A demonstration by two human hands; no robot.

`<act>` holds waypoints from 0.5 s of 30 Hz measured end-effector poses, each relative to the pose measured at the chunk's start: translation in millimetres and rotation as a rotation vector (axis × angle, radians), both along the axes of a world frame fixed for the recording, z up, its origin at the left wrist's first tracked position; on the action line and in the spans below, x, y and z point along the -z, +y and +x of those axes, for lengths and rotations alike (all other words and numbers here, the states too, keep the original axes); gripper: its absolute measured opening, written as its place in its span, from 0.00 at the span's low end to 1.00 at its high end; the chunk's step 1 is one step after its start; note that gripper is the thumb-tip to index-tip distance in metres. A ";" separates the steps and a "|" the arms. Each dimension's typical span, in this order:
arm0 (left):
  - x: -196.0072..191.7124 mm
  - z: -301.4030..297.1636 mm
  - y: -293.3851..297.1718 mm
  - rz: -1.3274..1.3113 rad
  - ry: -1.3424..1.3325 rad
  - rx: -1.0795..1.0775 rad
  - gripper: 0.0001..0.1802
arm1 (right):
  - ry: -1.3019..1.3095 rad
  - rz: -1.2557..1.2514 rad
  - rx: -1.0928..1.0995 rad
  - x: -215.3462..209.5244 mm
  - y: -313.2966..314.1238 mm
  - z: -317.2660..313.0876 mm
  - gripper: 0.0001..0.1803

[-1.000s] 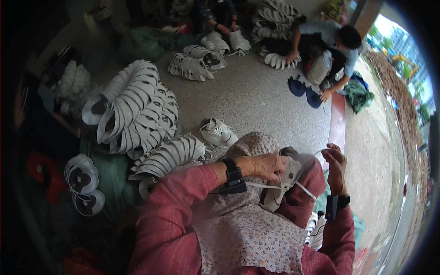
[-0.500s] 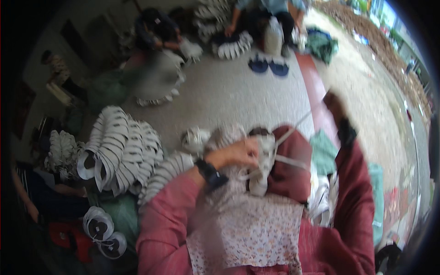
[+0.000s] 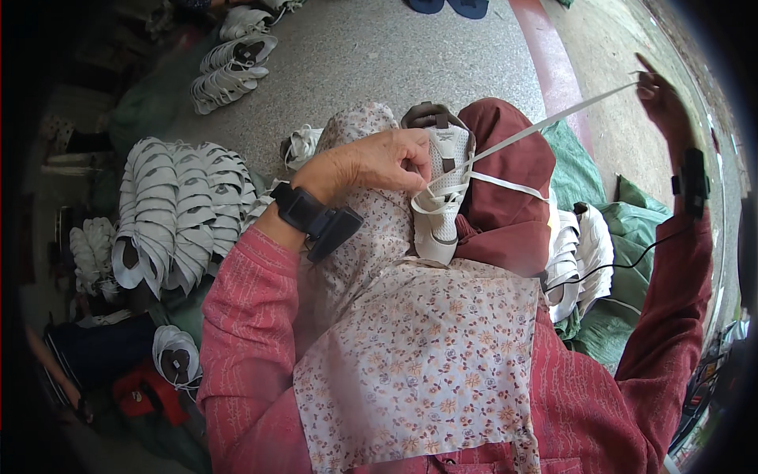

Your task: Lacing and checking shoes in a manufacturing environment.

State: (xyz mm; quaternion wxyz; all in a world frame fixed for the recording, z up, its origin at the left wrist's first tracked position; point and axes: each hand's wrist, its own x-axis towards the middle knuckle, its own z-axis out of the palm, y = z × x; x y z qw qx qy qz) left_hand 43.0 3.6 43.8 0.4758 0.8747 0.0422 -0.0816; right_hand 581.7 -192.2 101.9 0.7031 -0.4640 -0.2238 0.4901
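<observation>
A white shoe upper point(image 3: 448, 150) with a dark collar lies across my lap, its toe end toward me. My left hand point(image 3: 395, 162) is closed on its left edge, thumb and forefinger pinched beside the lacing. A flat white shoelace point(image 3: 553, 118) crosses the upper and runs taut up to the right. Far out at the right, my raised right hand point(image 3: 662, 99) grips its end, with one finger pointing up. Another length of the lace lies loose over my dark red trouser leg point(image 3: 509, 138).
Stacked white uppers point(image 3: 185, 205) stand at my left, and more uppers point(image 3: 580, 249) lie at my right by green sacking point(image 3: 624, 276). Another white upper point(image 3: 302, 146) sits beyond my left knee. A red object point(image 3: 150, 393) is at lower left. Dark blue slippers point(image 3: 448, 6) lie ahead.
My right hand has moved farther out to the right and up, drawing the lace into a longer straight line. The view has tipped down toward my lap. My left hand stays at the upper.
</observation>
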 end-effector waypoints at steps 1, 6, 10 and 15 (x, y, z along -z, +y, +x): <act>1.0 0.0 0.8 0.012 -0.010 -0.005 0.08 | 0.031 0.056 -0.037 -1.0 -8.8 21.5 0.24; 5.9 0.8 0.1 -0.066 0.020 -0.072 0.10 | 0.058 0.112 0.084 -15.5 -40.1 109.9 0.23; 4.4 3.0 1.9 0.016 -0.013 -0.030 0.12 | 0.135 0.246 -0.083 -3.4 -20.4 112.1 0.23; -11.5 -12.7 10.1 -0.508 0.103 -0.240 0.15 | 0.006 0.043 0.033 -4.9 -34.0 75.7 0.21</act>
